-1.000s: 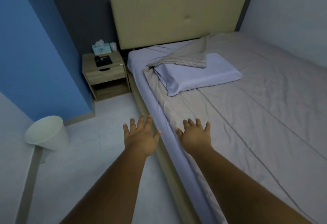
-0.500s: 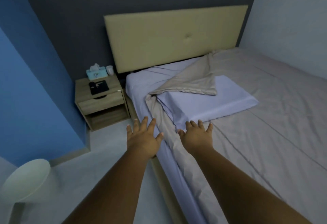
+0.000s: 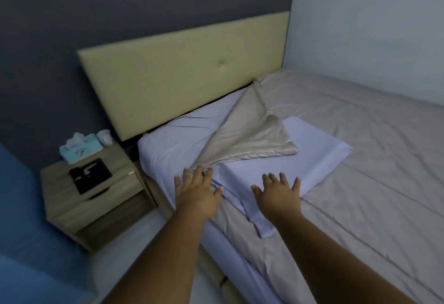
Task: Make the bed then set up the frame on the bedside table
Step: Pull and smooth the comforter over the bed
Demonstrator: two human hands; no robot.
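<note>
The bed has a lilac fitted sheet (image 3: 168, 145) and a beige cover (image 3: 360, 159) spread over most of it. The cover's top left corner (image 3: 252, 135) is folded back onto a lilac pillow (image 3: 300, 159). My left hand (image 3: 195, 194) is open, fingers spread, above the cover's edge beside the pillow. Over the pillow's near end hovers my right hand (image 3: 278, 195), open too and holding nothing. A black frame (image 3: 90, 175) lies flat on the wooden bedside table (image 3: 101, 203), left of the bed.
A blue tissue box (image 3: 79, 151) and a small white cup (image 3: 104, 137) stand at the back of the bedside table. A padded yellow headboard (image 3: 187, 75) backs the bed. A pale wall (image 3: 372, 27) runs along the bed's far side. Floor lies between table and bed.
The view has moved closer to the head of the bed. Both open hands have advanced from the mattress edge to the pillow and the folded cover. The white bin has left the view.
</note>
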